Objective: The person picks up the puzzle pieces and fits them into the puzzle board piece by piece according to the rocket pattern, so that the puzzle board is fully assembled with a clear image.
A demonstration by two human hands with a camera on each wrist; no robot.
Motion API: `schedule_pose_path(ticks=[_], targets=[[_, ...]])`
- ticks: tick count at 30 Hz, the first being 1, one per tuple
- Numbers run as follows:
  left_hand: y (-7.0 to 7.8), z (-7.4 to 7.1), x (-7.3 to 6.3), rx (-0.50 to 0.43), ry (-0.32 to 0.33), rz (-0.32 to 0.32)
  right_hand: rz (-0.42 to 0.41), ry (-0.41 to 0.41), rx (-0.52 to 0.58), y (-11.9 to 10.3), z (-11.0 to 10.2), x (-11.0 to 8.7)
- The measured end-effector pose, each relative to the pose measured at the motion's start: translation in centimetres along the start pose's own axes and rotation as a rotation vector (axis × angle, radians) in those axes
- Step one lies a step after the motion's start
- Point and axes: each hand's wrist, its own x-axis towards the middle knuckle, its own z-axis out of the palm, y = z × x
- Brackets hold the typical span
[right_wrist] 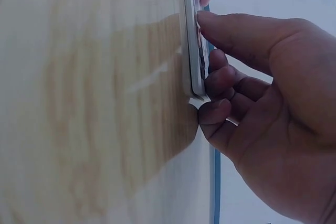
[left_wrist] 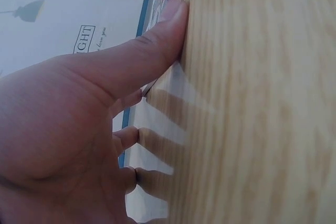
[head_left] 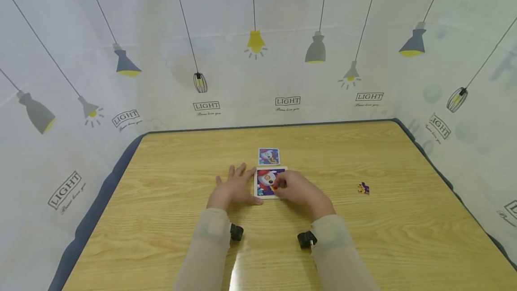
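Observation:
A small square jigsaw puzzle (head_left: pixel 264 187) with a white cartoon figure on purple lies in a pale tray (head_left: pixel 256 188) on the table. My left hand (head_left: pixel 235 188) rests at its left side, fingers spread, with the thumb (left_wrist: pixel 170 17) touching the near edge of the tray. Over the puzzle's right part, my right hand (head_left: pixel 300 188) has its fingers curled and its thumb (right_wrist: pixel 231 27) down at the surface. Its fingertips pinch a jigsaw piece there, which the hand mostly hides. Off to the right lies a loose purple and orange jigsaw piece (head_left: pixel 363 188).
Just behind the puzzle lies a square picture card (head_left: pixel 269 156) with the same cartoon picture. The wooden table (head_left: pixel 181 156) has a dark edge, and a pale wall covering (head_left: pixel 226 48) printed with lamps stands around it.

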Motion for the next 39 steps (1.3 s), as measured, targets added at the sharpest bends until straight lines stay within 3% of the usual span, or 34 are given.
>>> schedule_pose_path(ticks=[23, 32, 39], targets=[[0.3, -0.5, -0.1, -0.011, -0.011, -0.001, 0.052, -0.001, 0.028, -0.1, -0.2, 0.1], [-0.7, 0.5, 1.3, -0.026, -0.001, -0.01, 0.061, -0.015, 0.029, -0.2, -0.2, 0.1], [-0.2, -0.1, 0.3, -0.02, -0.008, 0.002, 0.023, -0.025, 0.052, 0.1, -0.2, 0.2]])
